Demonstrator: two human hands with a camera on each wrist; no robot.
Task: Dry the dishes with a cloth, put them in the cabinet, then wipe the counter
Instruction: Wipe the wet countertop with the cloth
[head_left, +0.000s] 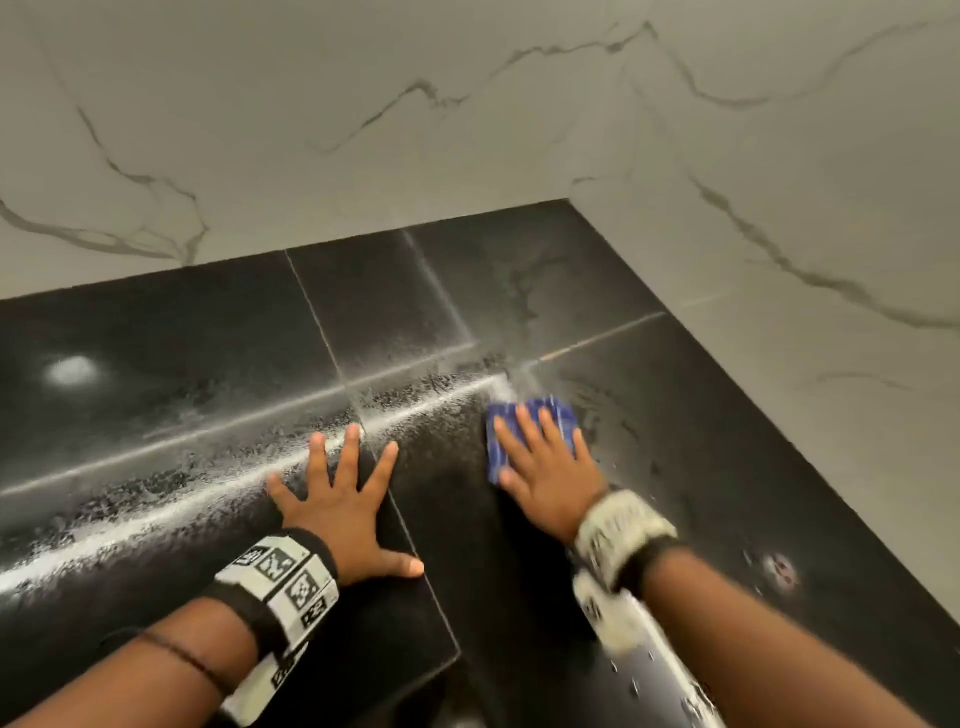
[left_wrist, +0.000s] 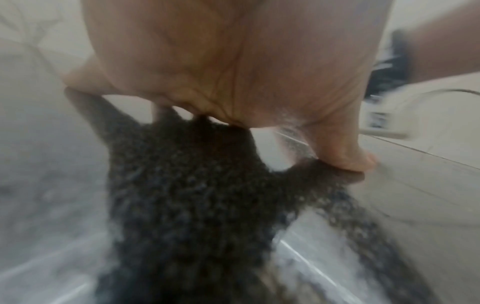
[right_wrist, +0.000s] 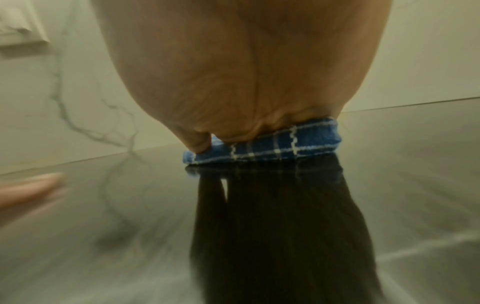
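Both flat: right hand (head_left: 545, 470) presses cloth (head_left: 561, 415) beneath; left hand (head_left: 343, 504) splayed on counter (head_left: 156, 338).

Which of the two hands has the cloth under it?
The right hand: it presses the folded blue checked cloth flat on the black counter; the left hand lies bare.

two pale marble-look walls (head_left: 467, 130) with thin grey veins fill the upper half of the head view and meet in a corner at the upper right of centre. a seam runs across the right-hand wall (head_left: 810, 270) at the right of the frame. a round ceiling-light reflection (head_left: 70, 370) glows at the middle left, and a smaller reddish one (head_left: 777, 571) shows at the lower right. the light is soft and even.
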